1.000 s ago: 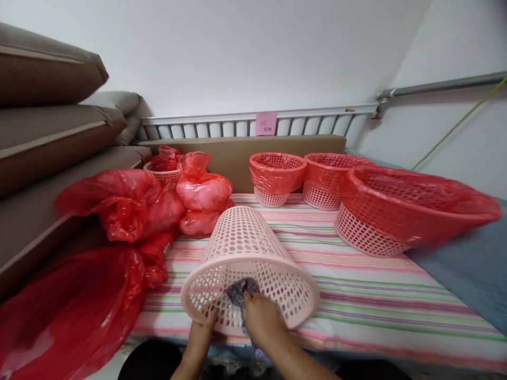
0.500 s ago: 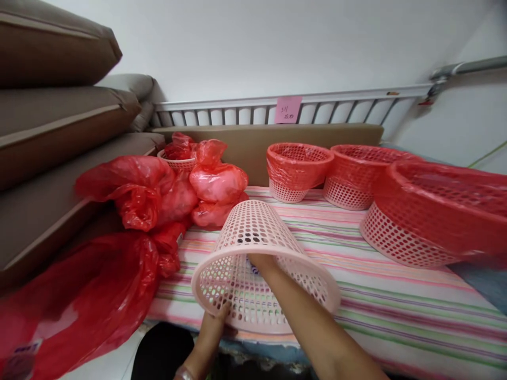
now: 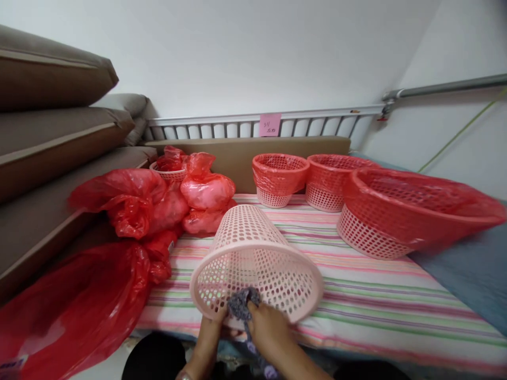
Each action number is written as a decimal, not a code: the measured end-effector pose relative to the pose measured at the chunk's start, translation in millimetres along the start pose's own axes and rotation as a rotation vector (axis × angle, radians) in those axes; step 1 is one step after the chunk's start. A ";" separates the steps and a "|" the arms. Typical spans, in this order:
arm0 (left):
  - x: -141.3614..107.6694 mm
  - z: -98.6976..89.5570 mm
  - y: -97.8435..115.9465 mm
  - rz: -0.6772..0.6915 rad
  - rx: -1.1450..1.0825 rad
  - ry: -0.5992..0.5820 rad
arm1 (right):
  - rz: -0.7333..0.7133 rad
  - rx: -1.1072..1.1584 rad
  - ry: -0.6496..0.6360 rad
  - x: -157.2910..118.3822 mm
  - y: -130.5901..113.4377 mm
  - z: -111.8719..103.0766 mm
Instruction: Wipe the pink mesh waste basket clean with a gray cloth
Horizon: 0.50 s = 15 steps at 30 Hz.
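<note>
A pale pink perforated plastic wastebasket (image 3: pixel 247 224) lies on its side on the striped sheet (image 3: pixel 356 295), its mouth turned toward me. My left hand (image 3: pixel 216 319) grips the lower left of its rim, some fingers hidden behind the plastic. At the opening's lower edge, my right hand (image 3: pixel 265 322) is closed on a grey-purple cloth (image 3: pixel 243 305), which is bunched inside the mouth and hangs down over the rim.
Left, red plastic bags (image 3: pixel 206 190) pile up beside stacked brown cushions (image 3: pixel 51 132). Right, wastebaskets with red liners (image 3: pixel 279 171) stand upright; the nearest liner (image 3: pixel 400 211) spreads wide. Behind are a radiator (image 3: pixel 222 129), a pink note (image 3: pixel 270 125) and a pipe (image 3: pixel 443 88).
My right hand has drawn back from deep inside the wastebasket to its rim, bringing the cloth with it. My left hand keeps its hold. The camera view has shifted slightly.
</note>
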<state>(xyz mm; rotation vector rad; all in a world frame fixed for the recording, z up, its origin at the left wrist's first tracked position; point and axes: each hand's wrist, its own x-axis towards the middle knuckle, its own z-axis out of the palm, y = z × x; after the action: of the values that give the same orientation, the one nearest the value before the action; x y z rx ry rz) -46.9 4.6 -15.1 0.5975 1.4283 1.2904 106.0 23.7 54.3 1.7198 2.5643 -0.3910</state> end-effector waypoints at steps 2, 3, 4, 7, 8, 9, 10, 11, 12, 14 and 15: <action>0.8 15.8 -0.5 -0.047 -0.074 -0.038 | 0.057 0.002 0.051 3.7 13.5 -6.5; 2.1 22.7 0.6 -0.072 -0.105 -0.054 | 0.080 -0.001 0.075 7.0 19.0 -8.8; 4.0 27.8 3.0 -0.075 -0.103 -0.063 | 0.096 -0.005 0.093 10.5 23.1 -10.0; 12.7 27.3 17.7 -0.008 -0.002 -0.082 | 0.095 -0.023 0.105 19.6 27.3 -8.1; 16.5 21.7 24.5 0.027 0.027 -0.082 | 0.089 -0.028 0.100 21.6 26.6 -6.6; 20.7 14.3 31.4 0.067 0.051 -0.069 | 0.080 -0.031 0.098 23.1 25.3 -5.1; 25.0 5.8 38.0 0.115 0.074 -0.044 | 0.071 -0.033 0.096 24.3 23.7 -3.9; 29.3 -2.9 43.4 0.169 0.103 -0.013 | 0.064 -0.034 0.094 25.5 22.1 -3.3; 33.4 -10.9 47.0 0.229 0.142 0.017 | 0.062 -0.037 0.092 27.0 20.5 -3.2; 41.0 -23.2 48.0 0.336 0.226 0.057 | 0.080 -0.038 0.089 33.0 17.3 -4.8; 44.3 -27.3 45.4 0.372 0.256 0.064 | 0.092 -0.029 0.091 38.4 15.7 -6.4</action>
<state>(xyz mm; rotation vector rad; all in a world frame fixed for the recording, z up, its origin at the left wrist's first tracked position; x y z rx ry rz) -97.8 46.2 5.9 1.0404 1.5998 1.4315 106.1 65.5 51.3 1.8795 2.5251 -0.2766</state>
